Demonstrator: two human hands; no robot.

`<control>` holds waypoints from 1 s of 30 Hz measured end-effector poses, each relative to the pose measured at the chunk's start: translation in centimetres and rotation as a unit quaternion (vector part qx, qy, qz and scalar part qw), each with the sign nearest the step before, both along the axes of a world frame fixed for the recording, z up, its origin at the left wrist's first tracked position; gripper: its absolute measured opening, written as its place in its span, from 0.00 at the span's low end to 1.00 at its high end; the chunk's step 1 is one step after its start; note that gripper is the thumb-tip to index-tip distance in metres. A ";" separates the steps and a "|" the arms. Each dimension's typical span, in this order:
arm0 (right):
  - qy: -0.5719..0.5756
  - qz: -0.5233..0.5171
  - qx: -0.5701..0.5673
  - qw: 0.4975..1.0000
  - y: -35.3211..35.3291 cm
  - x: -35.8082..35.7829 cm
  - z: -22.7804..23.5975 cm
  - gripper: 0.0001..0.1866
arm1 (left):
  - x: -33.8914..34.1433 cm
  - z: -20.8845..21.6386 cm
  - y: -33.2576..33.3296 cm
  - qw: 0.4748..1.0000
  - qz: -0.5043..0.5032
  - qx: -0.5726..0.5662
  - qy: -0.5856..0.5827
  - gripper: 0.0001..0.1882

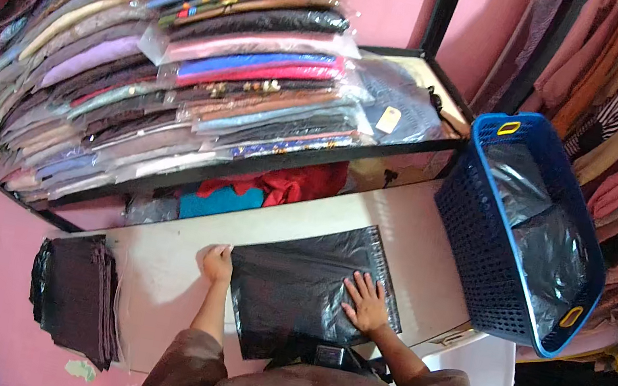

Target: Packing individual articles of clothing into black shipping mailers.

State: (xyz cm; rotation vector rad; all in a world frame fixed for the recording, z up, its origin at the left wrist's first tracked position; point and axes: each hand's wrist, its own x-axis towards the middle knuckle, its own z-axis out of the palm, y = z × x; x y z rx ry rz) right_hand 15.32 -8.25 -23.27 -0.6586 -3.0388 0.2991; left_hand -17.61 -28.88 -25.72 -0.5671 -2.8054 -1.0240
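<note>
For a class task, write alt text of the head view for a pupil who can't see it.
A black bag lies on a white table, the person's right hand spread on it, left hand curled at its left edge. A dark stack lies at left, a blue basket of black packages at right, wrapped garments on a shelf beyond.

Glossy black rectangular plastic bag [294, 284] lying flat, kinda crooked and a bit wrinkled, on the white tabletop [160, 274].
</note>
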 end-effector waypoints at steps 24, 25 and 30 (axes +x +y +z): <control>0.255 -0.056 0.016 0.965 11.0 -4.6 5.2 0.29 | 16.7 3.9 -1.5 0.970 -0.187 -0.152 -0.039 0.43; 0.308 -0.059 0.060 0.947 13.2 -5.6 6.8 0.29 | 17.4 4.4 -1.6 0.964 -0.203 -0.170 0.024 0.42; 0.431 -0.125 0.081 0.890 25.2 -10.7 12.3 0.24 | 17.6 5.6 -0.8 0.962 -0.195 -0.182 0.050 0.41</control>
